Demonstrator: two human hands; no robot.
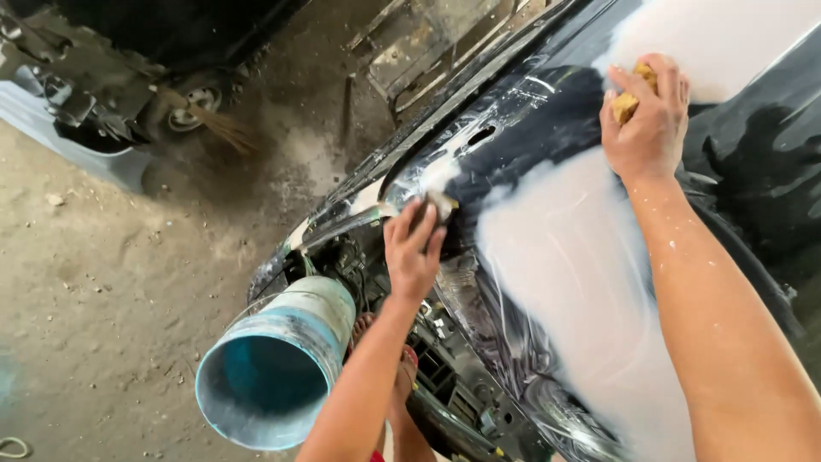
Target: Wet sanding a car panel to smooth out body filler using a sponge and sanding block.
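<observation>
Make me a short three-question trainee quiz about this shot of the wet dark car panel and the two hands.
1. True or false: the right hand presses a yellow sponge on the car panel.
2. What does the left hand hold against the panel: A, a small grey block; B, a spray gun; C, a hammer?
3. Which container stands by the left forearm?

Key: 1 true. 2 A. 3 the blue bucket.
</observation>
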